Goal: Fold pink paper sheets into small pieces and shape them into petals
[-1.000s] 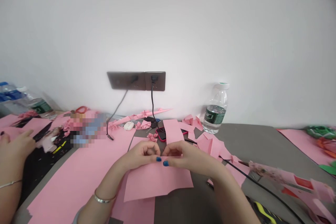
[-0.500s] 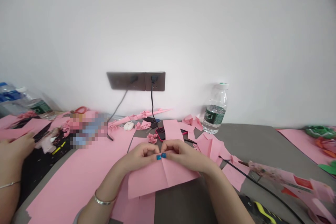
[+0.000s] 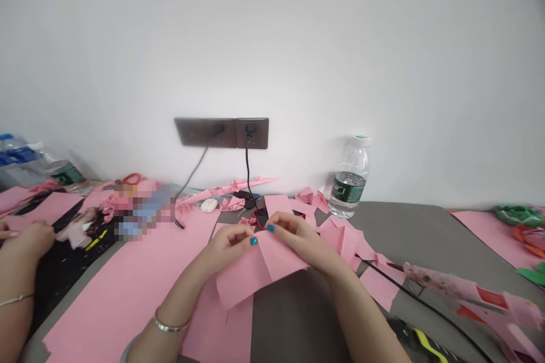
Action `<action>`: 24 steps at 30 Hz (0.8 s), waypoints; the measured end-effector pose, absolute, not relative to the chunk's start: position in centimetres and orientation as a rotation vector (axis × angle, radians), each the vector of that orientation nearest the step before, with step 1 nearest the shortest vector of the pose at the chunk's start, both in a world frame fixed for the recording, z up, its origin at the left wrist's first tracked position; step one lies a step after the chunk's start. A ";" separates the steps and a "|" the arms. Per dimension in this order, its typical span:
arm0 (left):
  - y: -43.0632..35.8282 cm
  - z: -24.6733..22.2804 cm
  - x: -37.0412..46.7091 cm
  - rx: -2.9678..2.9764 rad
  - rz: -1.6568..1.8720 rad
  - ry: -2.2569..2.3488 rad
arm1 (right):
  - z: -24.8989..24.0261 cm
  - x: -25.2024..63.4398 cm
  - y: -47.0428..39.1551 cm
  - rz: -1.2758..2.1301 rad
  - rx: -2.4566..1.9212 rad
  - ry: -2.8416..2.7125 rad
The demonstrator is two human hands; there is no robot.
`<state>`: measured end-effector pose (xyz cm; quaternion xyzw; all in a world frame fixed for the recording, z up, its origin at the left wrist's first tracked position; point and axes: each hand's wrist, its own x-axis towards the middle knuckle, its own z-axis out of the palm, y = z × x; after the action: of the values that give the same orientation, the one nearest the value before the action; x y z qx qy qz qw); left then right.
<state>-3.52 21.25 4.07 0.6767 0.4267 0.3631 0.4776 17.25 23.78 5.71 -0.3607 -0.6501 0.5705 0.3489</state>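
Two hands point(image 3: 264, 241) pinching pink paper point(image 3: 255, 278) (creased) above grey table point(image 3: 293, 329)

The left hand point(image 3: 232, 247) and the right hand point(image 3: 293, 235) are up close to each other, but they do not touch. Each hand has its thumb and fingers pinched together. The nails are blue. Both arms reach in from the near side and lean toward the middle. The left wrist point(image 3: 176, 309) is bent a little.

Bottle point(image 3: 348, 181) behind and right of the paper point(image 3: 255, 272), near the wall point(image 3: 298, 68).
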 end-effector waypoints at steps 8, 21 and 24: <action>22.6 2.9 -4.1 1.336 1.433 1.073 | 3.9 17.2 25.2 1.181 -1.038 -1.273; 21.4 3.3 -2.6 1.355 1.178 0.957 | 3.9 15.0 23.7 1.537 -0.757 -1.429; 21.5 3.0 -2.7 1.394 1.195 1.083 | 3.5 15.2 23.7 1.498 -0.712 -1.517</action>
<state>-2.68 21.49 3.01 0.5723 0.4447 0.4905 0.4838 15.23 23.71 3.46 -0.2857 -0.6087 0.6010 0.4321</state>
